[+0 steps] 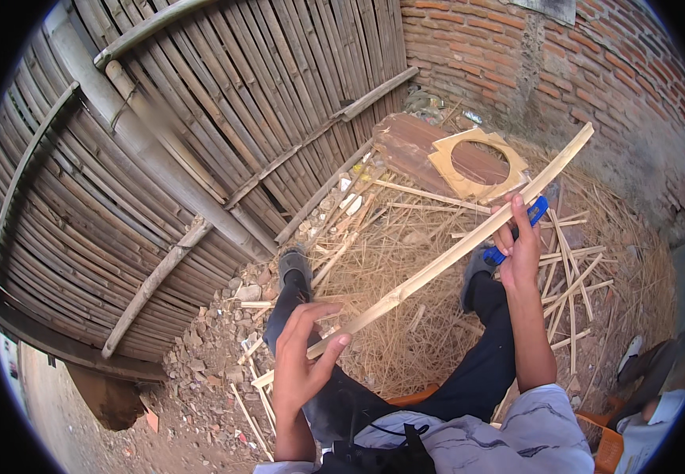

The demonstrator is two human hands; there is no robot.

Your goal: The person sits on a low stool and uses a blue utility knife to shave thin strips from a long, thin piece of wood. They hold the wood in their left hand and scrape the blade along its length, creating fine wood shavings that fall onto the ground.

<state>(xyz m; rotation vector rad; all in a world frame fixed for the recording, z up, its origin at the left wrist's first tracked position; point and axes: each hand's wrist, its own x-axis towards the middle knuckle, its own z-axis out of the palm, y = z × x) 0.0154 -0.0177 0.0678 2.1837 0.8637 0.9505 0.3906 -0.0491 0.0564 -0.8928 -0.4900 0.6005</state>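
A long pale bamboo strip (425, 276) slants across in front of me, from low left to high right. My right hand (523, 249) grips it toward its far end, the thumb pressed on it. The same hand also holds a blue utility knife (538, 211), partly covered by the fingers; its blade cannot be made out. Near the strip's lower end is my left hand (299, 355), with the strip passing between its thumb and loosely extended fingers. The palm side of that hand is hidden.
Straw-like shavings (394, 332) cover the ground between my feet. Cut strips (570, 276) lie at right. A cardboard piece with a round hole (443, 162) rests on a brown board (406, 150). A bamboo wall (279, 103) and brick wall (477, 47) meet behind. Another person (651, 371) is at right.
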